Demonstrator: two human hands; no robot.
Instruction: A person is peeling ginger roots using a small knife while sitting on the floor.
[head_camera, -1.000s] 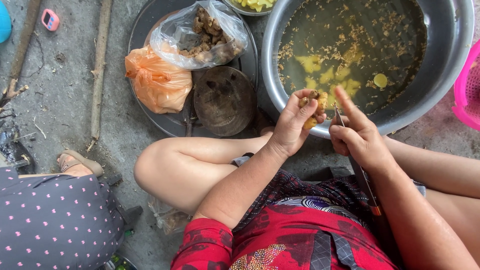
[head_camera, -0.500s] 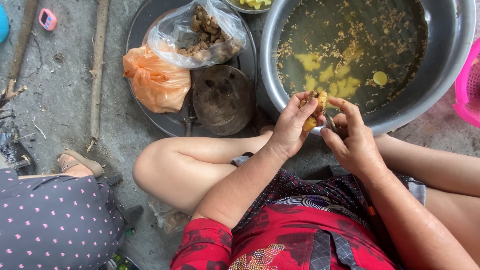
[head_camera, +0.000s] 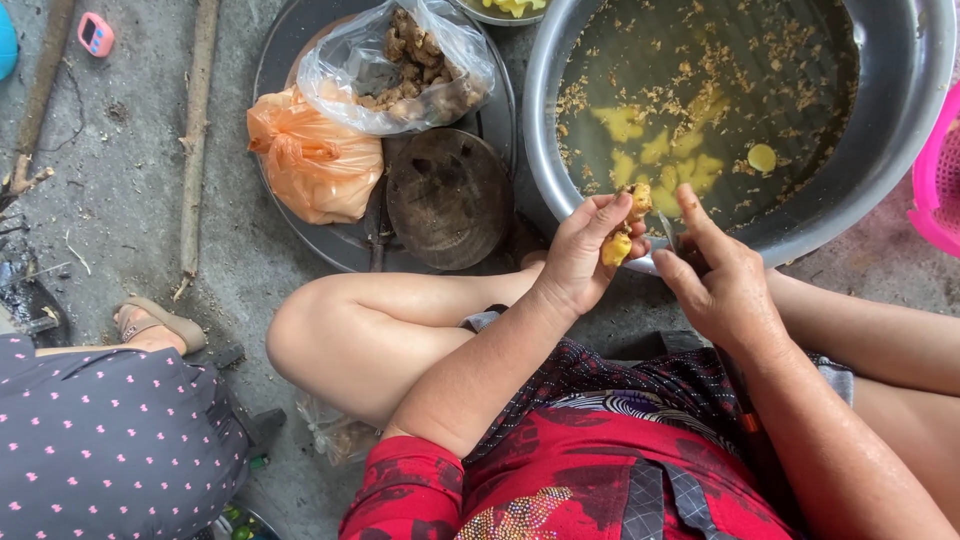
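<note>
Ginger root (head_camera: 625, 228), part peeled and yellow, sits pinched in the fingers of the left hand (head_camera: 585, 262), just over the near rim of the steel basin (head_camera: 900, 120). The right hand (head_camera: 722, 285) is closed around a small knife (head_camera: 668, 232), index finger stretched forward; only a sliver of blade shows beside the root, and the handle is hidden in the fist. Murky water in the basin carries peeled yellow pieces (head_camera: 660, 150) and floating scraps of skin. To the left, a round metal tray (head_camera: 290, 60) holds a clear bag of unpeeled roots (head_camera: 410, 65), an orange bag (head_camera: 310, 160) whose contents cannot be made out, and a dark round block (head_camera: 450, 198). A pink basket (head_camera: 938, 190) is cut off at the right edge. Another person's spotted garment (head_camera: 110, 440) and sandalled foot (head_camera: 155, 325) show at lower left.
</note>
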